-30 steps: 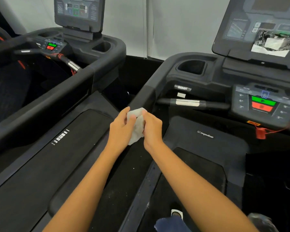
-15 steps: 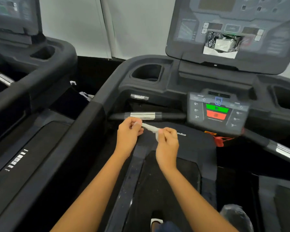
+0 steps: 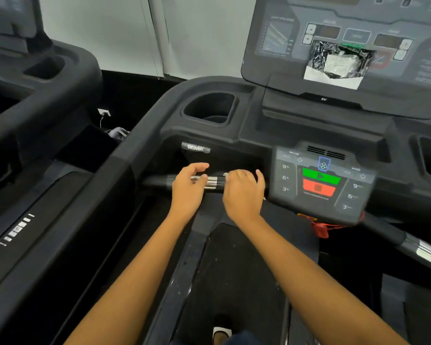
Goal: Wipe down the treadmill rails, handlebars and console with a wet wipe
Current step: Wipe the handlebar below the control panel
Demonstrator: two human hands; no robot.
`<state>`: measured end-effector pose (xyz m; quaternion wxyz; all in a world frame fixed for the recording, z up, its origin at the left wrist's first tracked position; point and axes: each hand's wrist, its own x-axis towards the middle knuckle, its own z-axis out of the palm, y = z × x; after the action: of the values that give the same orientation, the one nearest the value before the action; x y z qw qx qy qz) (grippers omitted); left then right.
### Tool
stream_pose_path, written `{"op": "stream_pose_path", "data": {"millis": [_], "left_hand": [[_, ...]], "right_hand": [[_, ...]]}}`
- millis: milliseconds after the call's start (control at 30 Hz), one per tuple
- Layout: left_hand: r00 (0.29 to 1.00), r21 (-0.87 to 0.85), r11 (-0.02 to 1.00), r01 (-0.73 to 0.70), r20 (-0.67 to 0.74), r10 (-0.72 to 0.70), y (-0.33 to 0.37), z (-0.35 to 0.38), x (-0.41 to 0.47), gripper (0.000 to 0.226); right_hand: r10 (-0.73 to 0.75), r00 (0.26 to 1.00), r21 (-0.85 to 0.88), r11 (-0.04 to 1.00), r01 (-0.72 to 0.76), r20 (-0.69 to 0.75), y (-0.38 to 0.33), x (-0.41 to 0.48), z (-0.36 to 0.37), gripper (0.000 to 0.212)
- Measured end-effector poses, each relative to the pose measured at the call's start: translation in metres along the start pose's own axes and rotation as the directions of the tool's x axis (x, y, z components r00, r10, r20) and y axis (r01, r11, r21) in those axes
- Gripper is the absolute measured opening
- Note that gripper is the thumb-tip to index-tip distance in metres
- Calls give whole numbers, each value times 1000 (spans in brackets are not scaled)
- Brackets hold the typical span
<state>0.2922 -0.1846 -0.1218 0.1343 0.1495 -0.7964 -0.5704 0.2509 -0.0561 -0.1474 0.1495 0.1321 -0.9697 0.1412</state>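
- Head view, centre of the frame: both hands have come forward to the front handlebar point(image 3: 157, 181). A second ago they were bunching the wet wipe above the side rail, and half a second ago they were stretching it out between them just short of the bar.
- The right hand point(image 3: 243, 192) lies curled over the bar, just right of its silver sensor sleeve point(image 3: 210, 182). Only a white sliver of the wet wipe point(image 3: 225, 174) shows at its fingertips, so the wipe seems to be folded under that palm against the bar (the rest is hidden).
- The left hand point(image 3: 188, 188) has let go of the wipe. Its fingers arch loosely over the sleeve, thumb apart, holding nothing, and motion blur hides whether it touches the bar.
- What this means: the unfolding looks finished and the handlebar pass is probably just starting — one hand to wipe, the other free to steady.
- The control panel point(image 3: 321, 180), with green and red buttons to the right of the hands, and the display console point(image 3: 296, 38) at upper right both sit well apart from the wipe, so I judge them still to be done.
- A foil-wrapped packet point(image 3: 339, 63) rests against the display — it will likely need wiping around.
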Motion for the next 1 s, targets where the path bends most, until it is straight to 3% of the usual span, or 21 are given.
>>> {"op": "stream_pose_path", "data": {"millis": [133,267,400,533,633,700,733,800,833,900,967,1000], "left_hand": [[989,217,965,-145,52,137,-8,3,10,25],[948,481,828,-287,265,175,-4,11,15,30],[927,501,796,-341,322,195,-7,5,14,35],[891,459,796,-394,403,209,-7,-3,17,36],[892,434,818,-379,406,198,-5,-6,19,36],[903,394,848,-356,377,204,-6,-7,20,34],[905,385,852,-355,371,209,-6,-7,20,34],[909,379,859,-344,364,204,-7,-6,21,33],[914,381,864,-330,360,190,-8,-6,21,33],[924,402,862,-308,343,170,-8,-4,22,32],[931,413,864,-288,333,151,-8,-2,23,31],[931,413,867,-279,337,140,-8,-3,24,31]], "right_hand": [[-77,990,-144,985,93,116,-12,13,-6,51],[-100,986,-132,984,118,132,0,-4,-6,41],[-144,988,-201,968,152,54,18,-36,1,62],[10,984,-226,974,32,180,4,16,-19,60],[183,961,-198,970,-142,206,-1,36,-21,54],[285,956,-104,955,-277,74,-6,32,-18,52],[361,931,44,932,-359,-62,-10,31,-19,51],[589,750,513,763,-393,-301,-19,33,-32,50],[688,674,671,637,-380,-271,-24,30,-39,51],[841,540,833,332,-443,-48,-34,5,-40,47],[896,333,876,-113,-468,293,-38,-29,-26,38],[855,238,846,-341,-409,460,-37,-41,-22,33]]}}
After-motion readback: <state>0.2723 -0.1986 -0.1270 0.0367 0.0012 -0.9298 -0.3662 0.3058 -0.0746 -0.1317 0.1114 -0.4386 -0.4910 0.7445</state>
